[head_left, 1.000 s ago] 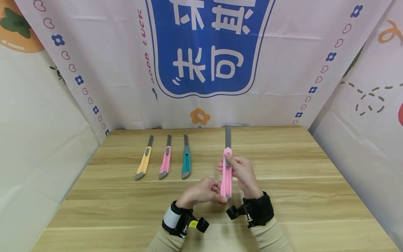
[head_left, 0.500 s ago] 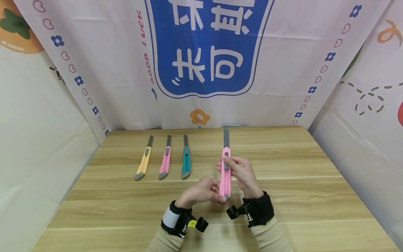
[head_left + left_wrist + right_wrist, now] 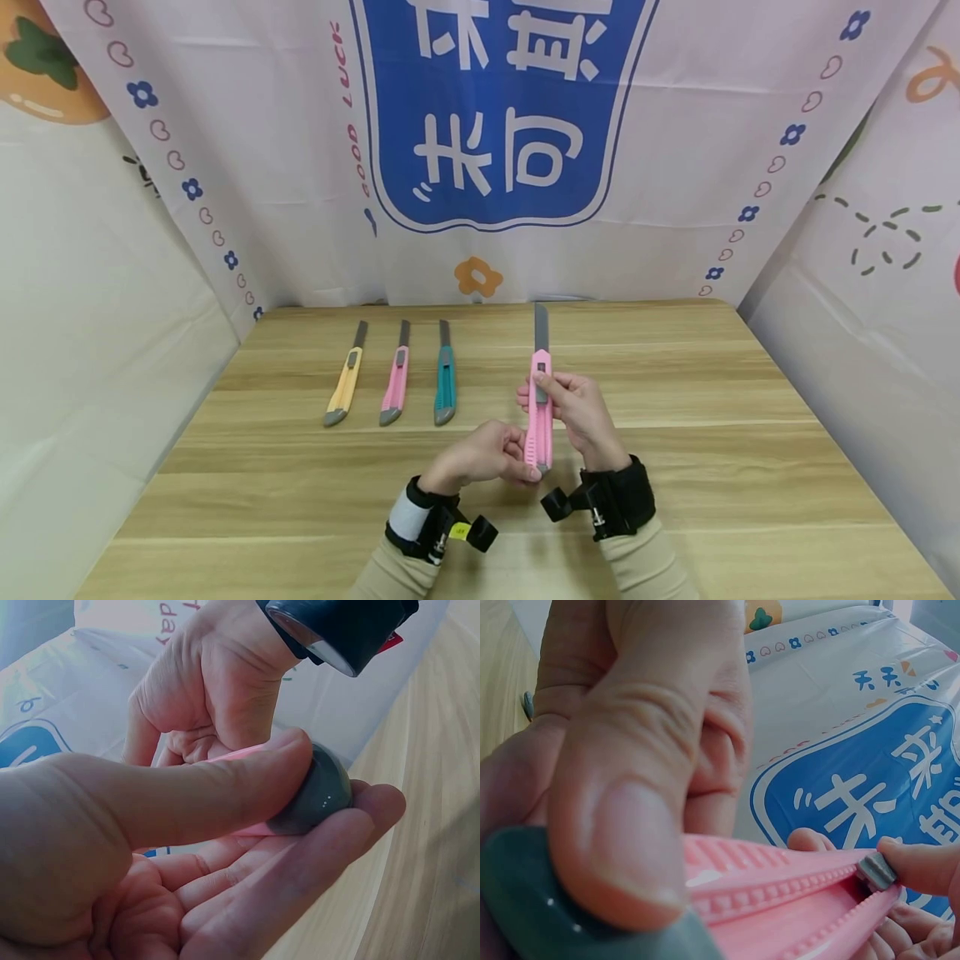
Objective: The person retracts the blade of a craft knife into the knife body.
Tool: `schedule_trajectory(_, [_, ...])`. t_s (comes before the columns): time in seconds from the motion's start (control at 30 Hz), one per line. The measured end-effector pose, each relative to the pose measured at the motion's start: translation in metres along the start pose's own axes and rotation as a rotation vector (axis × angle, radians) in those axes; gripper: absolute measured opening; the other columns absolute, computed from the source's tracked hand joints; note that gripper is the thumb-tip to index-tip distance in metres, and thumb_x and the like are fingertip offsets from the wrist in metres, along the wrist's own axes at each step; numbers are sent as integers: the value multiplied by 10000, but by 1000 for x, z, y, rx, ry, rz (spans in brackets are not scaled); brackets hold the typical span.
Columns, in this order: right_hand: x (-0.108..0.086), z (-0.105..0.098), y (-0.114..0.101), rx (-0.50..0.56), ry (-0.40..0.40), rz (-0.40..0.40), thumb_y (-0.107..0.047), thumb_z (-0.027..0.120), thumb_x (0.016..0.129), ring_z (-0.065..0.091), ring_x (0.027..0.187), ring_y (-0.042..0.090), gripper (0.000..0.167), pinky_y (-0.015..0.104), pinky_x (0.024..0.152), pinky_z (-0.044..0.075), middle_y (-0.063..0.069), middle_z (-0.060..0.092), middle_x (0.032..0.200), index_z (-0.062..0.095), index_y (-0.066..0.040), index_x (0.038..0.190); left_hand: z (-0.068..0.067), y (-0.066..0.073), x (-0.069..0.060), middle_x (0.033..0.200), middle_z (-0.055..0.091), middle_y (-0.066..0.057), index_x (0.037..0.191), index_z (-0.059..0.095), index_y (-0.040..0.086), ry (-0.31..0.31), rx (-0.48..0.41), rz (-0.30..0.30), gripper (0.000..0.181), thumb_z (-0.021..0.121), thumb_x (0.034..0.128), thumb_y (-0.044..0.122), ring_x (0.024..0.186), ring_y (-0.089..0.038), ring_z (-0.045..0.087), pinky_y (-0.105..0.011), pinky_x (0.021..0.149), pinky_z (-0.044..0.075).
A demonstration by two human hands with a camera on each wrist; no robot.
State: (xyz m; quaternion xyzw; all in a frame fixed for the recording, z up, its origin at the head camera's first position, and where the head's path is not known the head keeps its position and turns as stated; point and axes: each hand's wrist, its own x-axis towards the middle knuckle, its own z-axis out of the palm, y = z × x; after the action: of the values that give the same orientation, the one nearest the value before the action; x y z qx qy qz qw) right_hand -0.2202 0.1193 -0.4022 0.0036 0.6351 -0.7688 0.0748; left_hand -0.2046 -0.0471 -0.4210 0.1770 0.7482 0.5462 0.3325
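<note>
A pink utility knife (image 3: 539, 433) is held up in both hands, its grey blade extended and pointing away. My right hand (image 3: 582, 412) grips it around the middle, thumb on the grey slider (image 3: 877, 871). Down at the grey end cap (image 3: 322, 791), my left hand (image 3: 483, 458) pinches the handle between thumb and fingers. Left of the hands lie a yellow knife (image 3: 343, 387), a second pink knife (image 3: 394, 386) and a teal knife (image 3: 445, 386), side by side with their blades out.
The wooden table (image 3: 262, 500) ends at a white printed cloth (image 3: 690, 167) hanging behind it. More cloth (image 3: 97, 333) hangs at the left and right sides. Each wrist wears a black strap with a small camera.
Since a second ago the held knife's blade tip has dropped slightly, and the thumb and slider sit a little lower in view. Both hands keep their hold; the three lying knives stay put.
</note>
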Motion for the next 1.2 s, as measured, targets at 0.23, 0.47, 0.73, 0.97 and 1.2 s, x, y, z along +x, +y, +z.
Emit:
schedule_trajectory(0.23, [1,-1,1,8,-5,-4,-113,546,980,735,724,76,365,248,723,613,-63,746,732,559,192,1180,1,1,0,904,702,-264,989,633,-73,2,-6,-4,165,685,836,-40,662,-60,673,-313,730,622])
schedule_trajectory(0.47, [1,1,1,28,-23,6,-76,541,975,733,744,67,376,251,757,611,-70,750,759,514,188,1242,-1,1,-2,900,713,-232,1007,631,-80,6,12,3,177,679,843,-33,686,-62,682,-309,739,621])
schedule_trajectory(0.73, [2,2,3,36,19,22,-140,572,970,733,786,70,393,259,786,609,-54,756,801,548,127,1257,-4,4,-3,927,707,-257,1010,637,-73,11,27,26,164,667,862,-9,682,-50,666,-310,746,617])
schedule_trajectory(0.97, [2,8,4,11,72,89,-263,578,972,730,715,90,412,274,711,618,-29,749,735,622,106,1149,-4,5,-5,901,715,-253,996,639,-79,70,50,36,164,676,863,9,692,-62,677,-380,771,618])
schedule_trajectory(1.2, [2,10,4,-4,111,56,-239,584,969,726,672,90,400,273,683,618,-22,743,698,632,140,1088,-4,7,-7,916,718,-263,1005,643,-89,71,42,34,175,679,858,1,726,-131,716,-398,779,617])
